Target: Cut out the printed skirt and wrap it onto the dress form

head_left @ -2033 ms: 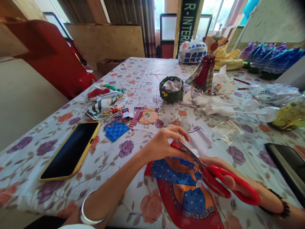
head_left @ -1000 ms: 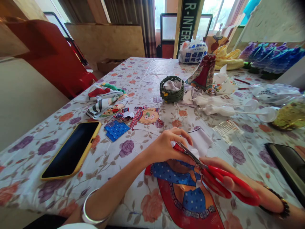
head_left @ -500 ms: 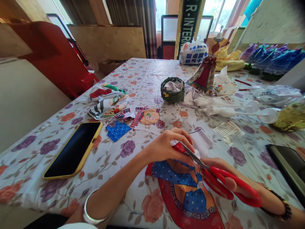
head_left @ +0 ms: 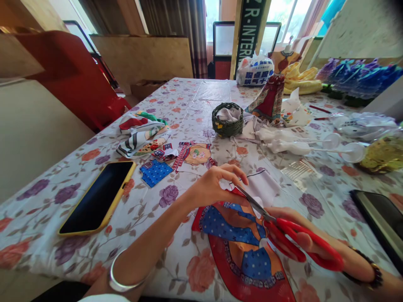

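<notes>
A red, blue and orange patterned cloth (head_left: 256, 262) lies at the table's near edge, its upper part lifted. My left hand (head_left: 220, 182) pinches the cloth's top edge between thumb and fingers. In my right hand (head_left: 296, 235) are red-handled scissors (head_left: 321, 247), the fingers wrapped in the loops. The blades point up and left, at the cloth beside my left fingers. A plain pale cloth piece (head_left: 262, 186) is just behind the blades. Small cut pieces, one blue (head_left: 155, 172) and one orange and red (head_left: 197, 155), lie flat beyond my left forearm.
A yellow-cased phone (head_left: 99, 199) lies left, a dark phone (head_left: 380, 222) at the right edge. Further back are a green basket (head_left: 227, 120), crumpled cloths (head_left: 143, 134), white doll forms (head_left: 283, 140), a paper slip (head_left: 300, 173), a plastic bag (head_left: 255, 71) and a red dress (head_left: 267, 98).
My left hand has shifted slightly left with the cloth's edge. More of the scissor blades shows between the hands, and the lifted cloth lies a little differently.
</notes>
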Demonstrator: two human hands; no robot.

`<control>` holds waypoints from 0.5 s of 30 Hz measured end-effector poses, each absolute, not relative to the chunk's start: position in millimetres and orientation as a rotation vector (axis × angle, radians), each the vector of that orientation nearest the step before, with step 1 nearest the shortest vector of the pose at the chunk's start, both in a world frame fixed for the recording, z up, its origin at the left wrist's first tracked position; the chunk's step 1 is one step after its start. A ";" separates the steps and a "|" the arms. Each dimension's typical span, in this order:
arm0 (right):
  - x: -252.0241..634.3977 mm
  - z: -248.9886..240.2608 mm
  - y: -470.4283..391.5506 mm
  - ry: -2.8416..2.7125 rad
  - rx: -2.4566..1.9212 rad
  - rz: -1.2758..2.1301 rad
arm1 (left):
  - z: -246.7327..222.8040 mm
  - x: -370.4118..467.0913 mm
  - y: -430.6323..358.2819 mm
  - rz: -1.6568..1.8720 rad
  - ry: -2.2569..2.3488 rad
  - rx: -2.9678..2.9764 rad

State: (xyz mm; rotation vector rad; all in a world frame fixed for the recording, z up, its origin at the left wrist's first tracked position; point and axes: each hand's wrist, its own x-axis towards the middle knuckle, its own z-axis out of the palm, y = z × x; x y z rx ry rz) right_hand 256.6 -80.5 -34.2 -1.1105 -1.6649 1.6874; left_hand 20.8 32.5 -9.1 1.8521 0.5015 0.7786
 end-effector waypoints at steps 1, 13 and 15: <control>257.5 -35.0 -80.9 -1.646 -1.104 1.724 | -9.8 21.2 32.4 0.786 0.498 1.849; 271.9 -51.6 -77.7 -1.842 -1.125 1.553 | -9.9 24.3 26.2 0.672 0.483 1.838; 269.6 -47.4 -76.2 -1.856 -1.138 1.561 | -10.2 24.7 25.8 0.659 0.486 1.832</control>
